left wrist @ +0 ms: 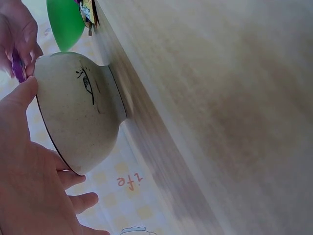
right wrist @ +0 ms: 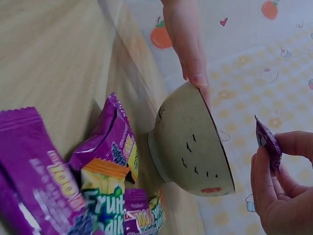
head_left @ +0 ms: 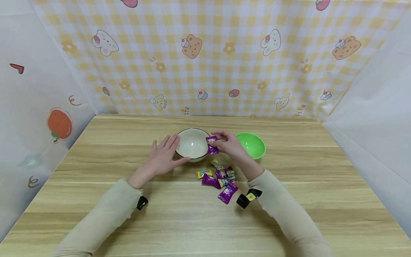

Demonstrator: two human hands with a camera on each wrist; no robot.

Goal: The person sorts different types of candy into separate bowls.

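Observation:
My right hand pinches a purple wrapped candy between thumb and fingers, at the right rim of a white bowl with a dark edge. In the right wrist view that candy is held beside the bowl's mouth. My left hand touches the bowl's left and near rim, its thumb and fingers spread apart. Seen from the left wrist, the bowl's outer wall bears a small dark drawing. Several purple candies and yellow candies lie loosely heaped in front of the bowl.
A smaller green bowl stands right of the white bowl, partly behind my right hand and wrist. The wooden table ends at a yellow checked cloth at the back, with white printed cloth on the left.

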